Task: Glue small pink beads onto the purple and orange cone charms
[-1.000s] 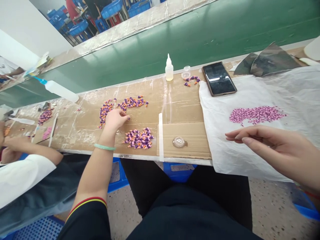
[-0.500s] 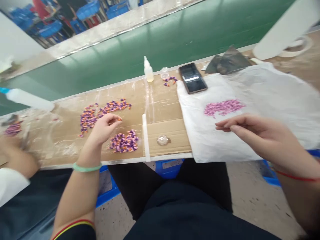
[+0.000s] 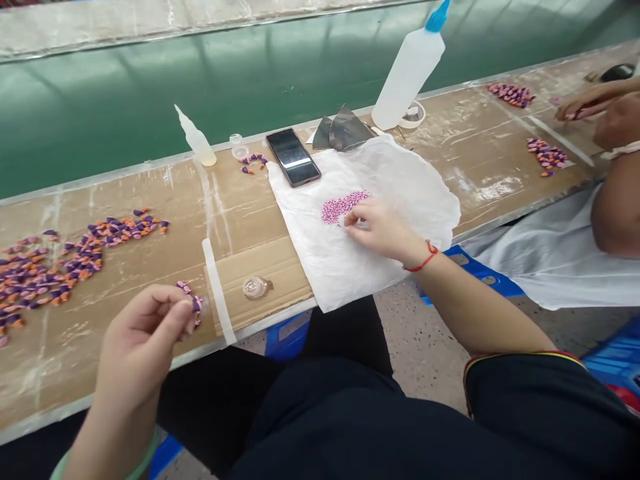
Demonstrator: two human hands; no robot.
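Observation:
My left hand is above the near edge of the cardboard-covered bench, its thumb and fingers pinched together on what looks like a small purple piece. Behind those fingertips lies a pile of pink and purple pieces, mostly covered by the hand. On the white cloth, my right hand is at the edge of a heap of tiny pink pieces. Its thumb and forefinger are closed in a pinch, and anything between them is too small to make out.
Many purple, orange and pink pieces spread leftward. A small clear round dish lies near the white strip. Behind are a dropper bottle, a phone and a large bottle. A co-worker's hands are at right.
The view has swung to the right, bringing the co-worker at right into sight. My right hand has come down to the pink heap. My left hand is now by the near pile.

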